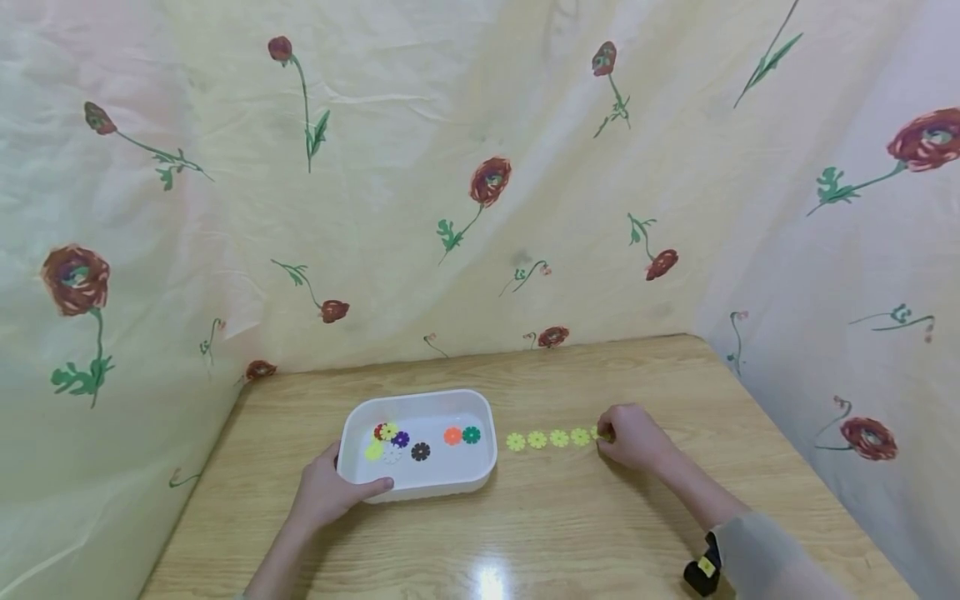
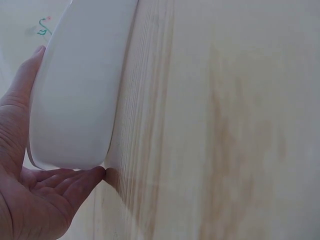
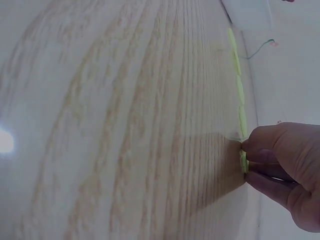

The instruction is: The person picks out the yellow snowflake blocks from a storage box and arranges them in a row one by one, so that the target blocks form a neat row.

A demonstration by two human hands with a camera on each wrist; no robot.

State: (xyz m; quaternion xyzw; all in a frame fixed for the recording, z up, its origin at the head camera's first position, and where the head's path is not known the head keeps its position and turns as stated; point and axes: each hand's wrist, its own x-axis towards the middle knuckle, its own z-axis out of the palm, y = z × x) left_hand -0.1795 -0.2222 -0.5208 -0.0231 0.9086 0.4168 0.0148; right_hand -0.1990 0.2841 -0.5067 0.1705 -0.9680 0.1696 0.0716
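Observation:
A white plastic box (image 1: 442,490) sits on the wooden table, with loose flower-shaped plastic discs inside in red, yellow, purple, white, black, orange and green. My left hand (image 1: 330,490) grips its left end, thumb along the front rim; the left wrist view shows the fingers around the end wall of the box (image 2: 80,95). Right of the box, yellow flower discs (image 1: 558,438) lie flat in a straight row. At the row's right end my right hand (image 1: 636,437) pinches another yellow disc (image 3: 244,162), mostly hidden by the fingers and held low at the tabletop.
The wooden table (image 1: 450,550) ends at a flowered cloth (image 1: 420,250) that hangs behind it and along both sides. A black strap device (image 1: 703,568) is on the right wrist by the grey sleeve (image 1: 765,554).

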